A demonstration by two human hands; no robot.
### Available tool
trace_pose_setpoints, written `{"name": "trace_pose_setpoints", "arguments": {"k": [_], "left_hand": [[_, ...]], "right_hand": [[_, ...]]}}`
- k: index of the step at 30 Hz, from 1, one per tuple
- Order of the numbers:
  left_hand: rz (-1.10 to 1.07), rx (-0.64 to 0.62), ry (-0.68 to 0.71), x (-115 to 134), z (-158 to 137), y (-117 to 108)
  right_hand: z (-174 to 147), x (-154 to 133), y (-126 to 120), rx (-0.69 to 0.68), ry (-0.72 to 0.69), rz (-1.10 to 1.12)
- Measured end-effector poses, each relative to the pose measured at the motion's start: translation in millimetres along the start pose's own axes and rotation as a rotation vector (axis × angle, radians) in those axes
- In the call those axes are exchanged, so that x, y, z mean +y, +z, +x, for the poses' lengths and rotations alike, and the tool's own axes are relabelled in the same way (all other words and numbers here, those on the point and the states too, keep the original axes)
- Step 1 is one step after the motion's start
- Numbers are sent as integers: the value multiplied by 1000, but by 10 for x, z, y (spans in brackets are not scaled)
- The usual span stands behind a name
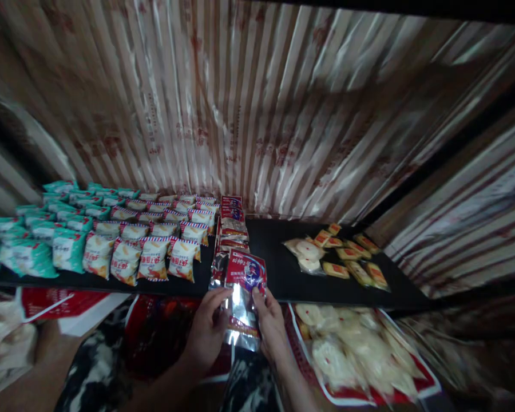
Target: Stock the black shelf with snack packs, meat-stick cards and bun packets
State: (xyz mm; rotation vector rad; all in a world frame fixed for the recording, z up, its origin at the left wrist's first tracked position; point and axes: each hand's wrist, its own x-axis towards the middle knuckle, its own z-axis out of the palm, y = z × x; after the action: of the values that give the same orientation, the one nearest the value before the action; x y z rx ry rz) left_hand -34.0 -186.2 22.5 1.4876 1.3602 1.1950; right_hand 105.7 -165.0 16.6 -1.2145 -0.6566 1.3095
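Between my two hands, at the shelf's front edge, is a red and silver foil snack packet [245, 286] held upright, its printed face toward me. My left hand [208, 329] grips its left side with the fingers curled. On the opposite side my right hand [271, 320] has its thumb laid on the front of the packet and the other fingers behind it, hidden. Directly behind stands a row of similar red foil packets [233, 214] running back to the wall.
White snack bags [153, 258] and teal bags [68, 250] fill the black shelf [278, 280] at left. Small yellow packets [335, 270] and clear-wrapped round pale pieces [308, 252] lie at right. Below is a red box [431, 389] of wrapped rounds. Striped sheeting [274, 114] covers the back.
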Motion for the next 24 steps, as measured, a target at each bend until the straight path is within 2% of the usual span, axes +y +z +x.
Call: {"name": "trace_pose_setpoints", "arguments": {"k": [6, 10, 16, 20, 24], "left_hand": [[36, 74, 6, 145, 610, 199], [99, 142, 68, 247, 1082, 259], [289, 187, 22, 88, 1533, 356], [418, 173, 4, -83, 1620, 402], [487, 163, 11, -160, 1626, 407]], "right_hand": [[546, -347, 123, 1, -209, -93], [1061, -462, 209, 23, -365, -294], [1639, -398, 291, 94, -342, -734], [1761, -320, 350, 90, -339, -900], [1790, -289, 391, 50, -314, -927]]}}
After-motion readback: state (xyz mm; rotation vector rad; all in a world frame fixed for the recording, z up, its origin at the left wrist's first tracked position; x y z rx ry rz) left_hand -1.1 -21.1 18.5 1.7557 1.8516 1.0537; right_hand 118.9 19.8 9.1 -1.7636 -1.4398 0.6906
